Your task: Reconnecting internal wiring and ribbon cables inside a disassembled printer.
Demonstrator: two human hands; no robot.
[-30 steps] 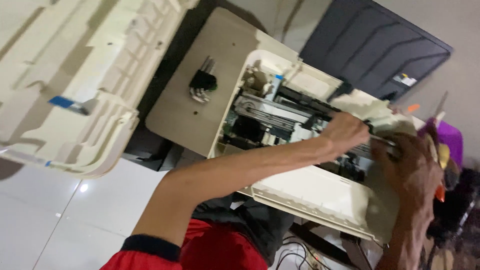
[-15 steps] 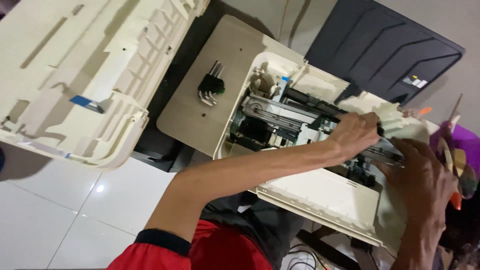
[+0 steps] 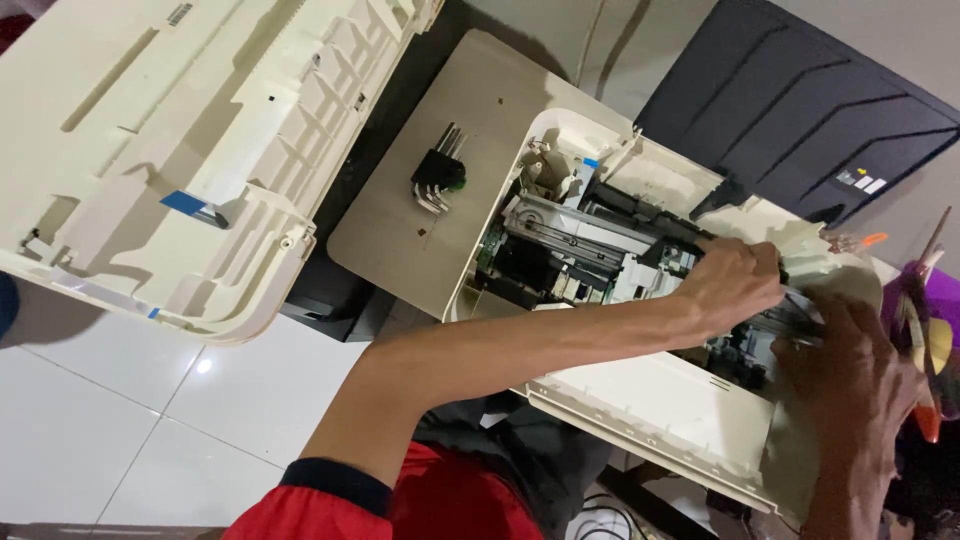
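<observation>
Opened cream plastic printer chassis [image 3: 650, 410] with its cover removed, seen from above. The left hand [image 3: 730, 288] reaches across the exposed mechanism, fingers [image 3: 752, 262] curled together over a dark metal guide rail [image 3: 795, 308] that runs along the far side of the chassis. The rail's long axis lies roughly crosswise to the left forearm and passes from under the left hand toward the right hand [image 3: 850, 370], which rests just beside it at the rail's near end. Whether the right fingers close on the rail cannot be told; they lie flat and loosely spread. Both hands touch or nearly touch the rail, the left nearer its middle. A folding set of hex keys [image 3: 437, 178] lies well apart on the beige flat panel [image 3: 400, 230]; the detached cream cover [image 3: 170, 150] lies to the left.
</observation>
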